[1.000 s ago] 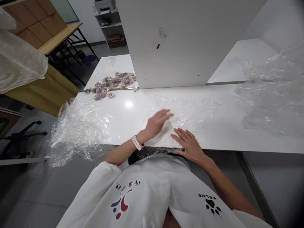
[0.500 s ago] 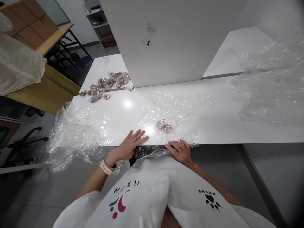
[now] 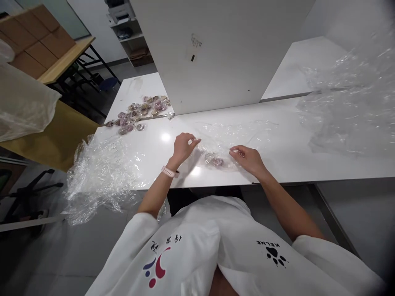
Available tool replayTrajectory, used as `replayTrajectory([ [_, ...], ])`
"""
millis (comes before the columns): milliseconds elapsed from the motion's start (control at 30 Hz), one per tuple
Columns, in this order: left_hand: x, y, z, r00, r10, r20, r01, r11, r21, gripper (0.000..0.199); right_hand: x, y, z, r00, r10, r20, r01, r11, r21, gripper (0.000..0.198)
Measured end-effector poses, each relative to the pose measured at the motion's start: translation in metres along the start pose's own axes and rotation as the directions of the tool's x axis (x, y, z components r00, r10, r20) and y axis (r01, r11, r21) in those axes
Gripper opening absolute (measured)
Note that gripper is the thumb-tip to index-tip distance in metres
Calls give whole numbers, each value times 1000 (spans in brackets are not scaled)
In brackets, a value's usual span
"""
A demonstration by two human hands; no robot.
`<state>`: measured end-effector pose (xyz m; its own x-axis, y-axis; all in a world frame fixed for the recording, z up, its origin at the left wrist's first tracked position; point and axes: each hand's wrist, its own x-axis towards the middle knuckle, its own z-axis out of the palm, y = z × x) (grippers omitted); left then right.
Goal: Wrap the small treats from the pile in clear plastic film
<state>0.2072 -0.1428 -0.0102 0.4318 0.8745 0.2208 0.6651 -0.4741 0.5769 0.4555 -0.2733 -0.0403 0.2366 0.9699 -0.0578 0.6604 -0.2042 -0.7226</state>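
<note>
A clear plastic film [image 3: 247,131] lies on the white table, its near edge lifted and folded over two small wrapped items [image 3: 217,162], one pinkish and one paler. What is inside their wrappers is too small to make out. My left hand [image 3: 184,147] pinches the film to the left of and a little beyond the items, thumb against fingers. On the other side, my right hand [image 3: 247,159] also pinches the film, its fingers curled. Both hands are above the tabletop, with the items between them.
Crumpled clear film [image 3: 101,176] hangs over the table's left end. More film [image 3: 354,111] is heaped at the right. Several small wrapped items [image 3: 138,111] lie in a pile at the back left. A tall white panel [image 3: 222,53] stands behind the work area.
Both hands have left the table's front edge and moved forward, closing on the film. The film's near edge has come up and over the two wrapped items.
</note>
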Motion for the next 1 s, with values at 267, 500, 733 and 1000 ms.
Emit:
replayTrajectory([
  [267, -32, 14, 29, 842, 516, 155, -505, 856, -107, 55, -17, -2, 11, 853, -391, -346, 247, 886, -394, 41],
  [500, -36, -11, 32, 860, 380, 340, -345, 925, -161, 54, -20, 14, 42, 871, -491, 15, 480, 844, -239, 49],
  [733, -25, 2, 23, 905, 19, 425, 41, 990, -132, 35, -20, 13, 29, 975, -219, -39, 220, 976, 13, 47],
  [1000, -44, 8, 25, 983, 106, 152, -130, 979, 155, 22, -25, 8, 27, 942, -232, -242, 179, 959, -220, 31],
])
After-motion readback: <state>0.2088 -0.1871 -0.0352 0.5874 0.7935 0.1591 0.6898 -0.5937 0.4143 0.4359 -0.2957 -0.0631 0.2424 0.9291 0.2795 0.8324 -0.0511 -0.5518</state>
